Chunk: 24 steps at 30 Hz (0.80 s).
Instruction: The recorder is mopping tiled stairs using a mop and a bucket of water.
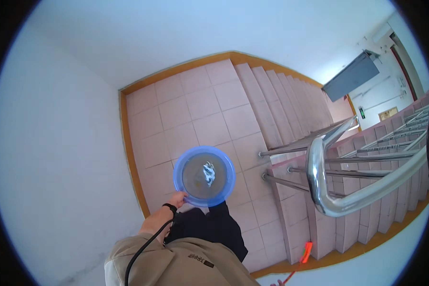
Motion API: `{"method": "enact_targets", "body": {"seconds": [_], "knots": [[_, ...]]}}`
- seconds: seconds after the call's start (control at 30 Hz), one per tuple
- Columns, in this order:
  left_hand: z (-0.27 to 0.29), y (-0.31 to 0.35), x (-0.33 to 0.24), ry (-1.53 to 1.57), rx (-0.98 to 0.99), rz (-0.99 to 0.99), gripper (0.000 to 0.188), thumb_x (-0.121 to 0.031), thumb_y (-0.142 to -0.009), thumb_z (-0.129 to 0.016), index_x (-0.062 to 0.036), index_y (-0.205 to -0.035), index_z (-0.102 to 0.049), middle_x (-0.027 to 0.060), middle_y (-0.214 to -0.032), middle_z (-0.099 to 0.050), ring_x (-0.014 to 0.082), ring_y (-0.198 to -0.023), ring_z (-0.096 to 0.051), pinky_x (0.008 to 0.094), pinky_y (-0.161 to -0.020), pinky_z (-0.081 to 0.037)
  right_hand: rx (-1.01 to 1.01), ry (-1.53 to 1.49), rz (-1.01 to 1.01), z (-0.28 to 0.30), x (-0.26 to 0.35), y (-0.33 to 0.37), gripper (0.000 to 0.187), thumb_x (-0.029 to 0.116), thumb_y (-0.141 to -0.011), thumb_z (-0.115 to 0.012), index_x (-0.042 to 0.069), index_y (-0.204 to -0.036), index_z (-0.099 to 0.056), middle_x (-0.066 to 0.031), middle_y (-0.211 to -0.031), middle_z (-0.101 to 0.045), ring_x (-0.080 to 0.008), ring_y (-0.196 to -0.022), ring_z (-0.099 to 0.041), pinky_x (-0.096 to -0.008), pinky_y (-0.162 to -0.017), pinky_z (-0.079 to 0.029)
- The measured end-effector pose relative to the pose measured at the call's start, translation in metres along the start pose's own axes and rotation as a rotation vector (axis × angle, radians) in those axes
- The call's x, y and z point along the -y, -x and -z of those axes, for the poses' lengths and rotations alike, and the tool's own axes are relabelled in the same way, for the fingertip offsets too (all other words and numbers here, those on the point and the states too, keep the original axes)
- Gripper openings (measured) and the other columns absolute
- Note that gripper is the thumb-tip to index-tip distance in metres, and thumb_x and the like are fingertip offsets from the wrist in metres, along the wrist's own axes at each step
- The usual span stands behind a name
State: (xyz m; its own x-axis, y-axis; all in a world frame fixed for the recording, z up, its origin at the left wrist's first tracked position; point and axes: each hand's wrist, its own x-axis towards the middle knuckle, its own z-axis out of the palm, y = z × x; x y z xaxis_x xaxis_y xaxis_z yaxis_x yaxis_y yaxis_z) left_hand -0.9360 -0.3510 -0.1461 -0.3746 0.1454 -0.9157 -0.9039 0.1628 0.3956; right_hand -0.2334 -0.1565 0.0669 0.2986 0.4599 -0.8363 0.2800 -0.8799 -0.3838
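Observation:
My left hand is closed on the near left rim of a translucent blue plastic basin. The basin holds greyish, murky water and a crumpled white and pale blue cloth. At the bottom edge, only a few fingers of my right hand show, closed round a thin red stick. A bright orange piece is at the stick's far end, above the lower steps; its exact kind is unclear.
I stand on a pink tiled landing. Steps go off at the far right, and another flight lies nearer. A shiny metal handrail juts between them. White walls with a brown skirting border the left and far sides.

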Motion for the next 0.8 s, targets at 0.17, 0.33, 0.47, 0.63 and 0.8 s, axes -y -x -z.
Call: {"method": "enact_targets", "body": {"seconds": [0.17, 0.33, 0.47, 0.63, 0.8], "knots": [[-0.043, -0.025, -0.078, 0.039, 0.006, -0.025, 0.037, 0.007, -0.081, -0.054, 0.0054, -0.118, -0.051, 0.0165, -0.103, -0.062, 0.0313, -0.085, -0.065, 0.0466, -0.074, -0.058, -0.247, 0.126, -0.096, -0.007, 0.061, -0.121, 0.028, 0.033, -0.096, -0.053, 0.012, -0.079, -0.056, 0.0001, -0.052, -0.049, -0.0114, -0.037, -0.041, -0.0243, -0.032, -0.03], [-0.086, -0.062, -0.138, -0.009, 0.08, 0.053, 0.041, 0.008, -0.082, -0.051, 0.0021, -0.122, -0.049, 0.0153, -0.105, -0.06, 0.0301, -0.088, -0.064, 0.0441, -0.073, -0.057, -0.323, -0.153, -0.357, -0.054, 0.097, -0.127, 0.024, 0.016, -0.09, -0.057, 0.019, -0.073, -0.04, 0.0057, -0.056, -0.028, -0.0061, -0.043, -0.034, -0.0216, -0.034, -0.028], [-0.101, -0.093, -0.17, 0.099, 0.056, 0.032, 0.05, 0.009, -0.081, -0.049, -0.0025, -0.13, -0.045, 0.0141, -0.111, -0.058, 0.03, -0.091, -0.062, 0.043, -0.074, -0.057, -0.299, -0.351, -0.398, -0.079, 0.134, -0.051, 0.02, 0.018, -0.093, -0.051, 0.021, -0.075, -0.045, 0.0073, -0.056, -0.034, -0.0059, -0.042, -0.033, -0.02, -0.035, -0.026], [-0.128, -0.162, -0.219, 0.101, 0.077, 0.041, 0.059, 0.009, -0.081, -0.049, -0.0082, -0.136, -0.04, 0.011, -0.104, -0.057, 0.0273, -0.088, -0.061, 0.0415, -0.071, -0.056, -0.45, -0.308, -0.396, -0.146, 0.138, 0.042, 0.017, 0.014, -0.092, -0.048, 0.022, -0.09, -0.063, 0.0071, -0.051, -0.038, -0.0068, -0.04, -0.037, -0.022, -0.034, -0.028], [-0.114, -0.257, -0.263, 0.116, 0.217, -0.004, 0.046, 0.009, -0.078, -0.055, -0.0045, -0.122, -0.052, 0.0117, -0.097, -0.058, 0.0251, -0.078, -0.062, 0.0407, -0.069, -0.055, -0.497, -0.096, -0.339, -0.219, 0.121, 0.154, 0.027, 0.025, -0.096, -0.049, 0.015, -0.07, -0.046, 0.001, -0.052, -0.044, -0.0108, -0.039, -0.042, -0.0243, -0.032, -0.029]]}}
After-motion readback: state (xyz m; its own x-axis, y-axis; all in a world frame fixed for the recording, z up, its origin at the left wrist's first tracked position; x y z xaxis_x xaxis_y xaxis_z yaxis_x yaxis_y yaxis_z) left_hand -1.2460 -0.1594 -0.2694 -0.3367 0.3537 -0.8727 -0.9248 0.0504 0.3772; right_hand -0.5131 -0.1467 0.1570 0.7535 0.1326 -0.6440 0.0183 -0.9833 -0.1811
